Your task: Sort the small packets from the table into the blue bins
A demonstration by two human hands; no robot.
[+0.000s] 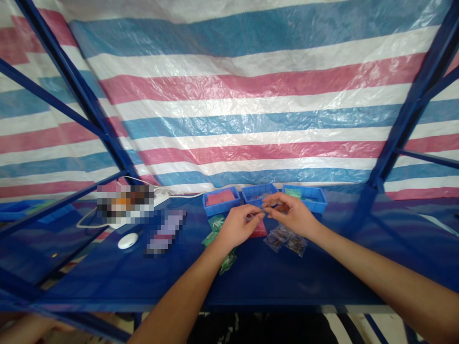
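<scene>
My left hand (241,224) and my right hand (292,215) meet over the table, fingers pinched together around a small thin item (263,210) too small to identify. Beneath them lies a red packet (258,229). Green packets (215,229) are spread beside and under my left wrist. Below my right hand are clear plastic bags (287,240) with small brownish pieces inside. Behind the hands stand three blue bins: the left bin (221,208) holds pink packets, the middle bin (251,195) is partly hidden by my fingers, and the right bin (315,206) has something green in it.
On the blue table (279,282), a white round case (128,241) and a blurred flat object (167,232) lie left, near white cables. Blue metal posts (398,129) frame a striped sheet (251,110). Another person's arm (32,327) shows at the lower left.
</scene>
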